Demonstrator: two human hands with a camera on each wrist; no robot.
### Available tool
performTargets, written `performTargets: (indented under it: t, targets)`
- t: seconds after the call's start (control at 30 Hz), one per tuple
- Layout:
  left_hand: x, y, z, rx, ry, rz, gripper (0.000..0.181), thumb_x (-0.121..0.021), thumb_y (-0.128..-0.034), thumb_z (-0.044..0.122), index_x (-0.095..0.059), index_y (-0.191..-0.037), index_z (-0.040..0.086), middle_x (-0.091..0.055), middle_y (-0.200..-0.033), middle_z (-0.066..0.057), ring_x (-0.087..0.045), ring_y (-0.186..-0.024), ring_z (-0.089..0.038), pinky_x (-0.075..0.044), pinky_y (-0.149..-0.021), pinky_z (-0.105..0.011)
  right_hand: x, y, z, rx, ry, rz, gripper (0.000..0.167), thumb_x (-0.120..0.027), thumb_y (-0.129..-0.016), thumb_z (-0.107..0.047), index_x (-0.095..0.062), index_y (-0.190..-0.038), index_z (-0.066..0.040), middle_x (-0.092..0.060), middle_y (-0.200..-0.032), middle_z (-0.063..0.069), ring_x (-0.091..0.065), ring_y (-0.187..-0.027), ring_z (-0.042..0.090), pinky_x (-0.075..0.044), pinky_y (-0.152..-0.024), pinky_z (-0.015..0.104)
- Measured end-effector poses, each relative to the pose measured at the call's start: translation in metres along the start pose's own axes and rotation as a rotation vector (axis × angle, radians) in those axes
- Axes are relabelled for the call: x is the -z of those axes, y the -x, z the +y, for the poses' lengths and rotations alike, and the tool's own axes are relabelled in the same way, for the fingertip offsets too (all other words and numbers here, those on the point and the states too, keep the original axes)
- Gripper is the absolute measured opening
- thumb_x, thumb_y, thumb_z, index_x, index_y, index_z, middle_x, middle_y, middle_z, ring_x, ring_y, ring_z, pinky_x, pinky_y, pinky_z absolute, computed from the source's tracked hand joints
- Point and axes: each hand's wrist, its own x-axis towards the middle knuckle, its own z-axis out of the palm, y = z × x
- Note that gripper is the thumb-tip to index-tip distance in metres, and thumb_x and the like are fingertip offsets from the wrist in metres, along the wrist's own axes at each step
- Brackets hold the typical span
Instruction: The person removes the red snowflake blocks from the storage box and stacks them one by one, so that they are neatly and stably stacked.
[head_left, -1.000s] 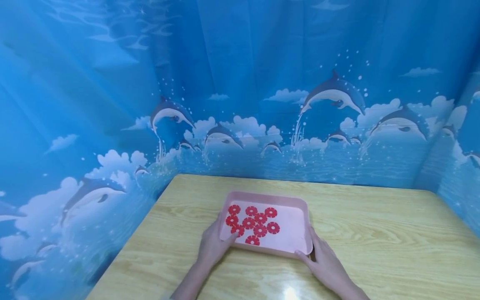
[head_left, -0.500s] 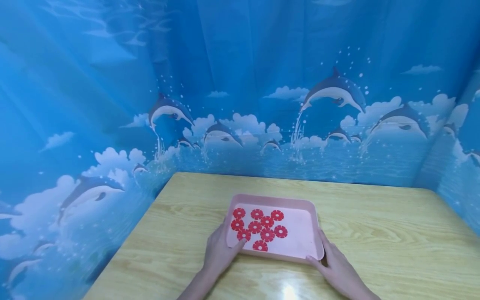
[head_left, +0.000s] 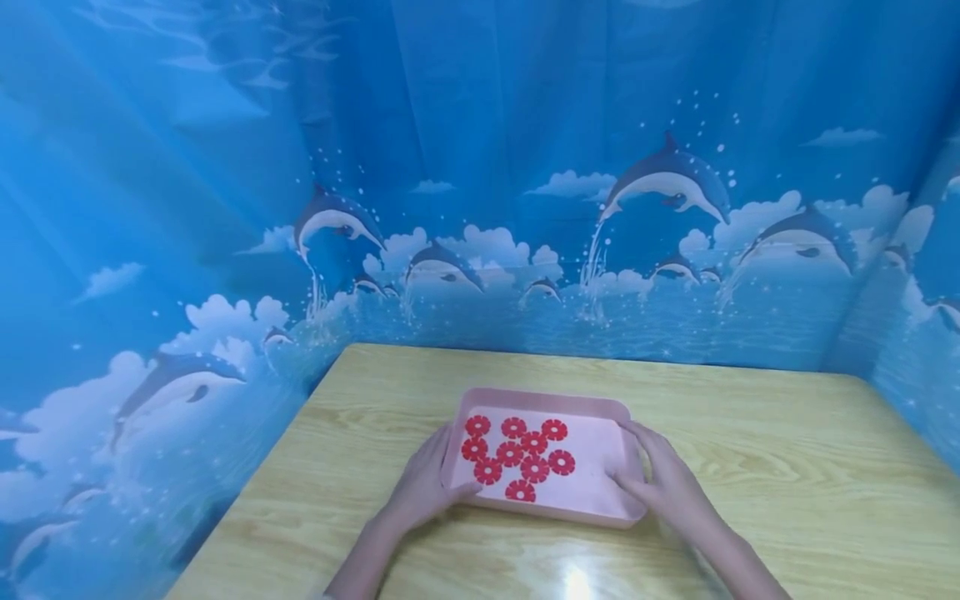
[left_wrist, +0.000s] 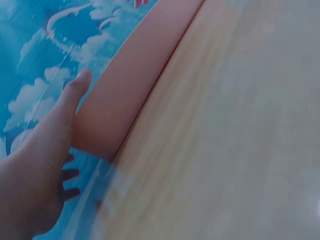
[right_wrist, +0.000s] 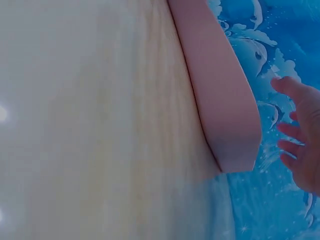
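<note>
A shallow pink tray (head_left: 592,462) lies flat on the table in the head view. Several red notched discs with white centres, snowflake-like pieces (head_left: 534,468), fill its left and middle part. By the tray's left side is my left hand (head_left: 420,487), its thumb near the front left corner; the left wrist view shows loosely spread fingers (left_wrist: 71,174) outside the wall. My right hand (head_left: 671,483) hovers at the right end, thumb above the tray. In the right wrist view its fingers (right_wrist: 291,132) are spread, apart from the tray wall (right_wrist: 220,85).
The wood-patterned table (head_left: 765,467) extends around the tray on all sides. A blue curtain (head_left: 495,167) printed with dolphins and clouds hangs behind the table and along its left and right sides.
The tray slid a little right and toward me, with both hands on it, then stopped. Since then the right hand has come off its corner and the left hand has loosened and shifted left.
</note>
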Motion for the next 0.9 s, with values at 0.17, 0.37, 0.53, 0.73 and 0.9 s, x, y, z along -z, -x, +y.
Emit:
performTargets:
  t: [0.17, 0.37, 0.53, 0.73, 0.9]
  targets:
    - [0.001, -0.002, -0.005, -0.009, 0.115, -0.073, 0.107, -0.069, -0.0683, 0.061, -0.009, -0.149, 0.025, -0.015, -0.151, 0.003, -0.016, -0.135, -0.022, -0.020, -0.104, -0.053, -0.019, -0.021, -0.006, 0.074, -0.085, -0.139, 0.047, -0.072, -0.077, -0.005, -0.056, -0.121, -0.002, -0.057, -0.118, 0.011, -0.049, -0.112, 0.033, -0.041, -0.091, 0.051]
    - [-0.004, -0.001, -0.008, -0.051, 0.134, -0.097, 0.106, -0.069, -0.0704, 0.059, -0.004, -0.148, 0.029, -0.011, -0.151, 0.007, -0.013, -0.135, -0.020, -0.020, -0.104, -0.052, -0.038, -0.034, -0.006, 0.077, -0.106, -0.218, 0.036, -0.070, -0.074, 0.002, -0.061, -0.109, 0.001, -0.061, -0.102, 0.010, -0.058, -0.092, 0.028, -0.050, -0.080, 0.040]
    - [-0.005, -0.002, -0.008, -0.055, 0.169, -0.107, 0.105, -0.070, -0.0714, 0.056, -0.005, -0.149, 0.029, -0.012, -0.151, 0.009, -0.014, -0.135, -0.019, -0.021, -0.103, -0.052, -0.046, -0.037, -0.003, -0.056, -0.080, -0.238, 0.036, -0.069, -0.070, 0.004, -0.064, -0.105, -0.003, -0.059, -0.094, 0.002, -0.057, -0.088, 0.020, -0.050, -0.078, 0.034]
    - [-0.003, -0.002, -0.008, -0.045, 0.157, -0.108, 0.104, -0.069, -0.0714, 0.058, -0.005, -0.149, 0.028, -0.012, -0.151, 0.008, -0.014, -0.135, -0.019, -0.021, -0.103, -0.052, -0.053, -0.040, 0.000, -0.141, -0.081, -0.244, 0.035, -0.068, -0.068, 0.007, -0.066, -0.102, -0.004, -0.055, -0.087, -0.001, -0.054, -0.083, 0.015, -0.049, -0.076, 0.032]
    - [0.000, -0.003, -0.008, -0.038, 0.152, -0.101, 0.105, -0.068, -0.0714, 0.058, -0.005, -0.148, 0.028, -0.011, -0.152, 0.006, -0.013, -0.135, -0.019, -0.020, -0.103, -0.052, -0.057, -0.045, 0.002, -0.129, -0.073, -0.241, 0.035, -0.068, -0.067, 0.007, -0.067, -0.100, -0.003, -0.052, -0.084, -0.001, -0.049, -0.077, 0.014, -0.047, -0.071, 0.030]
